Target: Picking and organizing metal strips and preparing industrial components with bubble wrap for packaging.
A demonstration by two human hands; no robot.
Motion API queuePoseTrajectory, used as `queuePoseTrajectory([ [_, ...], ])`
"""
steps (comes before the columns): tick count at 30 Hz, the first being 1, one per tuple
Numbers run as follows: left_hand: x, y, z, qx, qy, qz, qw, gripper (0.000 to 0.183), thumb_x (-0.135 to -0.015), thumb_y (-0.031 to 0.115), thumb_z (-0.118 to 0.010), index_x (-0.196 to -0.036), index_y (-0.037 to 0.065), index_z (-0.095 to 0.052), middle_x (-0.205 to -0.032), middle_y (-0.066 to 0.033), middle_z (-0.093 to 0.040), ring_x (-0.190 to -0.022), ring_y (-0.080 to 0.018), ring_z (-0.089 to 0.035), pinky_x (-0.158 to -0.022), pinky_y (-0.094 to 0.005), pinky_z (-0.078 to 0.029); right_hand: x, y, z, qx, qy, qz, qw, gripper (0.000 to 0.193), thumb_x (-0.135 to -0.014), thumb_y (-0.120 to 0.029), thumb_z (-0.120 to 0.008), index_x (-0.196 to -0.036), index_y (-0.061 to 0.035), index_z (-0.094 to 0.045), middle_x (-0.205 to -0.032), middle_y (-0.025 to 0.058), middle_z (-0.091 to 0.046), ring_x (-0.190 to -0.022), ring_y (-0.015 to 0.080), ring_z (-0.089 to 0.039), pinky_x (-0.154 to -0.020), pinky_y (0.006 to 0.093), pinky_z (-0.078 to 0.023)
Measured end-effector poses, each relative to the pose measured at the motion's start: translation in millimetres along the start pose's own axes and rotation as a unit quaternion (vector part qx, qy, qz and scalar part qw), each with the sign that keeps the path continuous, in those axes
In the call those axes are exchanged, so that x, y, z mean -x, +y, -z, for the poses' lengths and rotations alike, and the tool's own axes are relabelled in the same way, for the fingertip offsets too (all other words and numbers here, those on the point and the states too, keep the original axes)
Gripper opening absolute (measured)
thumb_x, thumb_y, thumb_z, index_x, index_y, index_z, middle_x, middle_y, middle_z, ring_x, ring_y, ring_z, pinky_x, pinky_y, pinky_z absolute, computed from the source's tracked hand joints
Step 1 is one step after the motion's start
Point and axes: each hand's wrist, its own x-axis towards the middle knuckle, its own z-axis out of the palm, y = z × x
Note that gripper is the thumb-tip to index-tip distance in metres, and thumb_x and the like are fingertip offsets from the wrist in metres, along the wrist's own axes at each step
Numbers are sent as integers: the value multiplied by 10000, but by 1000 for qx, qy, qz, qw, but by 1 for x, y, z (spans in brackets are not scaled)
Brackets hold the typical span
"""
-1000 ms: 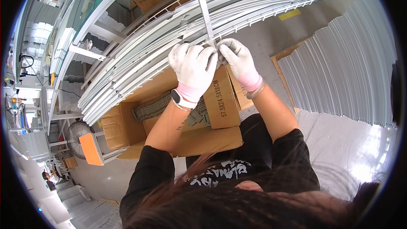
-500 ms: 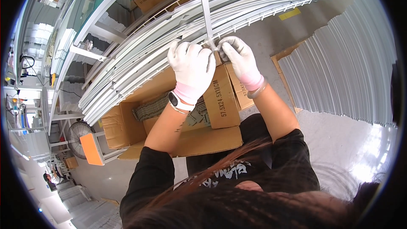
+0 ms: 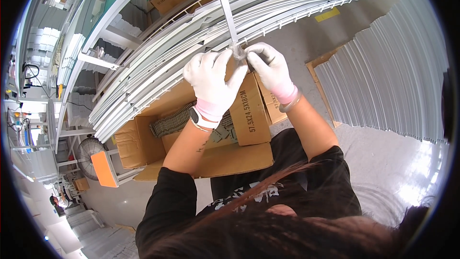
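My left hand [image 3: 209,77], in a white glove with a pink cuff, pinches a crumpled piece of clear plastic [image 3: 237,51] between thumb and forefinger. My right hand [image 3: 270,69], gloved the same way, is closed at the plastic's right side, its fingertips pressed together on it. The near end of a long white metal bar [image 3: 225,7] meets the plastic; whether it is inside cannot be made out. Below my hands, an open cardboard box [image 3: 206,160] holds rows of small grey parts [image 3: 175,121] and some loose pale pieces [image 3: 224,132].
Long white metal strips [image 3: 148,84] lie stacked on a rack ahead. To the right stands a large stack of grey profiles [image 3: 383,76]. At the left are a fan [image 3: 88,157] and an orange panel [image 3: 104,168]. A person [image 3: 62,200] is far off at lower left.
The white bar has swung left at its far end. My left hand has shifted slightly left, its thumb and forefinger spread wider around the plastic, which shows more. The right hand has barely moved.
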Motion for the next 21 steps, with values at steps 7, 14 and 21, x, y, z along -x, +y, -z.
queuePoseTrajectory([
  [7,-7,-20,6,41,2,-32,999,333,-755,264,-772,-1053,142,-687,-1000,-11,-619,-947,-256,-562,-849,-437,-405,3,-5,-3,76,-23,77,994,85,-948,-49,-643,-1000,-3,-691,-920,7,-602,-752,57,-563,-689,219,-475],
  [14,-26,-31,8,35,-85,-170,981,211,-765,119,-751,-967,154,-697,-1044,3,-659,-911,-240,-589,-815,-405,-448,5,-10,-4,-21,-32,46,998,108,-964,-23,-605,-1033,2,-685,-948,12,-611,-769,67,-566,-708,233,-494],
  [21,-37,-34,7,161,-57,-176,970,133,-814,108,-723,-941,92,-690,-1020,-20,-707,-844,-263,-613,-749,-398,-472,-8,5,4,268,35,254,929,318,-820,34,-637,-1120,-71,-650,-920,75,-641,-758,170,-628,-698,279,-517],
])
